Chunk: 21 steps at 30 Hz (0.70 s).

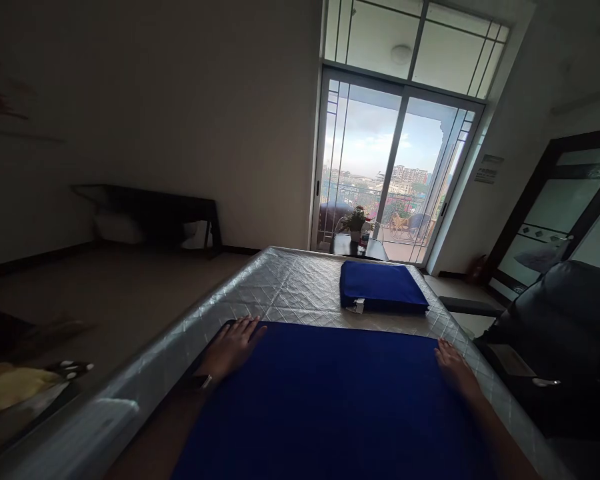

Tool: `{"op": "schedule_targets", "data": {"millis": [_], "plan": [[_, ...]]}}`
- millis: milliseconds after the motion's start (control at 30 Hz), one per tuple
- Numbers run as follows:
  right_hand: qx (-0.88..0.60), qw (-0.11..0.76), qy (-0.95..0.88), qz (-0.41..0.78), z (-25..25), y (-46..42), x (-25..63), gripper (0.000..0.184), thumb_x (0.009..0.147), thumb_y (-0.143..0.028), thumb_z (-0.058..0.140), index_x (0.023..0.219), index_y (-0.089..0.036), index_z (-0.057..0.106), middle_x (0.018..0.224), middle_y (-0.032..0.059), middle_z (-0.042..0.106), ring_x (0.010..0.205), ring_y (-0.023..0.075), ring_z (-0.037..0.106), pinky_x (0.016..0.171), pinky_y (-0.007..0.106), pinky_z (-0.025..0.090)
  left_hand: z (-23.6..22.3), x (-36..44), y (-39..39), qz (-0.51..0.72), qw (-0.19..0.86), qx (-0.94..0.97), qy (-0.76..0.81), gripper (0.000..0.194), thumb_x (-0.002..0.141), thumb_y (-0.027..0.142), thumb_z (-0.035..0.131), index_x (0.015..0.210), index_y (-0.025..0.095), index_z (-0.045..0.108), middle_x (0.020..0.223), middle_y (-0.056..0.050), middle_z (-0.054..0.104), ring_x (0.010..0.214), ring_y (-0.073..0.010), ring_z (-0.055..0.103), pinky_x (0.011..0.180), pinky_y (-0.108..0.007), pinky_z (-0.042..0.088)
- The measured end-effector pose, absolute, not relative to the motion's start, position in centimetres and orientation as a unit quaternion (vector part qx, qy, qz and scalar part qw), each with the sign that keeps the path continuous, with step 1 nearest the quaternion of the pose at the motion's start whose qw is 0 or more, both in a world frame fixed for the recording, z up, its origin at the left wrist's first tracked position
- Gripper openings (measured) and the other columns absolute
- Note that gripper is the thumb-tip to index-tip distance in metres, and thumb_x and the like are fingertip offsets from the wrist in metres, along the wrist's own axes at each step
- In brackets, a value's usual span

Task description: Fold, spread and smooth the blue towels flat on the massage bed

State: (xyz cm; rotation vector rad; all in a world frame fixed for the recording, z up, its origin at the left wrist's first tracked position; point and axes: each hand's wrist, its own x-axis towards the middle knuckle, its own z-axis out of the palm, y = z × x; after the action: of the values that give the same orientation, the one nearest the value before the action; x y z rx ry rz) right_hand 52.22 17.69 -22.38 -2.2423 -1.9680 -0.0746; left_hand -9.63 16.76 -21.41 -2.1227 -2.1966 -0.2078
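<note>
A large dark blue cloth panel [340, 393] lies flat in front of me on a silvery, quilted-looking mattress [300, 283]. My left hand [233, 347] rests on its far left corner, fingers stretched out, with a band on the wrist. On the far right corner lies my right hand [453, 363], its fingers extended along the edge. Beyond the panel sits a second blue piece, a folded cloth block [383, 287], with a small white tag at its near left corner. The near end of the large panel runs out of the frame.
A black armchair [560, 333] stands close on the right. A dark low table [155, 210] is against the left wall. Behind the mattress, a small table [355, 248] with a plant stands before sliding glass doors [390, 167]. Yellow and dotted fabric [25, 387] shows at lower left.
</note>
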Motion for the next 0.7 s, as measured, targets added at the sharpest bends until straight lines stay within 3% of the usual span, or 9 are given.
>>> {"op": "schedule_targets", "data": {"millis": [400,700], "plan": [[-0.758,0.072,-0.648,-0.006,-22.0,17.4,52.1,0.069,0.102,-0.038,0.008,0.161,-0.009,0.029,0.168,0.0095,0.026,0.156,0.0209,0.020,0.126,0.040,0.019,-21.6,-9.8,16.9,-0.103,0.002,-0.683,-0.723,0.069,0.102,0.052,0.027,0.158,0.012,0.034,0.166,-0.014,0.033,0.155,-0.0290,0.025,0.126,-0.051,0.017],[-0.758,0.074,-0.648,-0.003,-22.4,17.5,52.2,0.069,0.101,-0.038,0.008,0.161,-0.009,0.028,0.169,0.0075,0.024,0.156,0.0205,0.018,0.127,0.040,0.016,-22.8,-10.6,17.2,-0.142,0.026,-0.704,-0.695,0.063,0.101,0.053,0.028,0.153,0.023,0.048,0.159,-0.011,0.047,0.151,-0.0305,0.034,0.122,-0.056,0.024]]}}
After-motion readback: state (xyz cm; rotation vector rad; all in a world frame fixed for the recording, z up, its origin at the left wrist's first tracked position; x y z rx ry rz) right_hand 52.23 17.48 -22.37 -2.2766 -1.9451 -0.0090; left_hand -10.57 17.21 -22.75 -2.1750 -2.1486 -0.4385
